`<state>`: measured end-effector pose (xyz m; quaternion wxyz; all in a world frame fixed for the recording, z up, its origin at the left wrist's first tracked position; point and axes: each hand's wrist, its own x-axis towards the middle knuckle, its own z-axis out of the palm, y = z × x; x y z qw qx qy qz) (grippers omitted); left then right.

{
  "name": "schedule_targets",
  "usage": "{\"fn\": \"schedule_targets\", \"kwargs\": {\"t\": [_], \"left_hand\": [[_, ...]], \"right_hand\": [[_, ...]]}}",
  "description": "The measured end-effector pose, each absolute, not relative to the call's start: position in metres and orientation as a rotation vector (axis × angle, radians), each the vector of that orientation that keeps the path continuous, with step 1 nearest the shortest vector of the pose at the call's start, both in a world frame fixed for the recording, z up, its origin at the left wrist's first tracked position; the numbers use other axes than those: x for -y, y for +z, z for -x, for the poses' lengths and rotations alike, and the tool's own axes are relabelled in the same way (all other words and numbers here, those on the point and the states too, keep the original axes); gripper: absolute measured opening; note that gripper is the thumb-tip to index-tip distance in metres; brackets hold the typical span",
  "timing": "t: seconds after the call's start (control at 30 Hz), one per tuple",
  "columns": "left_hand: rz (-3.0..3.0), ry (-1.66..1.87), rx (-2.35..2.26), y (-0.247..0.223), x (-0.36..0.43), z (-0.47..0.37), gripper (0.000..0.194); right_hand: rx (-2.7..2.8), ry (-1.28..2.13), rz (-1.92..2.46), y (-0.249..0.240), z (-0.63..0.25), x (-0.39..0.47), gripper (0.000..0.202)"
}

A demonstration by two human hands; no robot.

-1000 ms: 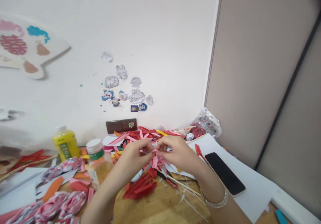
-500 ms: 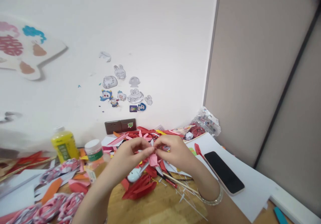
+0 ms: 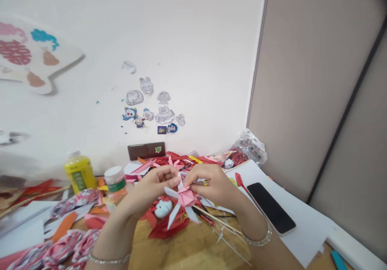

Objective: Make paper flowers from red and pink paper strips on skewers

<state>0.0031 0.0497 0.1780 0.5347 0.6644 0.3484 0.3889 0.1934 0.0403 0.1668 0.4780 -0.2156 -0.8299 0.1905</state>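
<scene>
A folded paper flower (image 3: 186,197) with a pink centre and long white petals is held up over the middle of the table. My left hand (image 3: 159,187) pinches it at the upper left, thumb against the fingers. From the right, my right hand (image 3: 211,184) grips its upper edge between thumb and fingertips. Just below the flower lie red folded paper strips (image 3: 165,230). A small pale-blue round object (image 3: 163,208) with a dark mark sits under my left hand.
A yellow bottle (image 3: 80,173) and a white-lidded jar (image 3: 115,180) stand at left, near braided pink-and-white cords (image 3: 62,250). A phone (image 3: 271,208) lies on white paper at right. Thin sticks (image 3: 219,220) and paper scraps surround my hands.
The paper flower has turned so its pink centre and white petals face me; before, mostly a pink piece showed. My fingers have shifted slightly apart along it. The view has moved a little.
</scene>
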Motion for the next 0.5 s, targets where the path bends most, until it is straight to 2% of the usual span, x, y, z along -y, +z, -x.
{"fn": "schedule_targets", "kwargs": {"t": [0.17, 0.33, 0.5], "left_hand": [[-1.610, 0.955, -0.790, 0.178, -0.049, -0.002, 0.031], [-1.610, 0.916, -0.841, 0.179, -0.046, -0.010, 0.028], [-1.590, 0.923, -0.841, 0.180, -0.043, -0.014, 0.030]], "right_hand": [[2.041, 0.465, 0.324, 0.170, -0.198, -0.042, 0.016], [2.237, 0.499, 0.473, 0.177, -0.203, -0.037, 0.029], [2.227, 0.454, 0.426, 0.174, -0.202, -0.038, 0.030]]}}
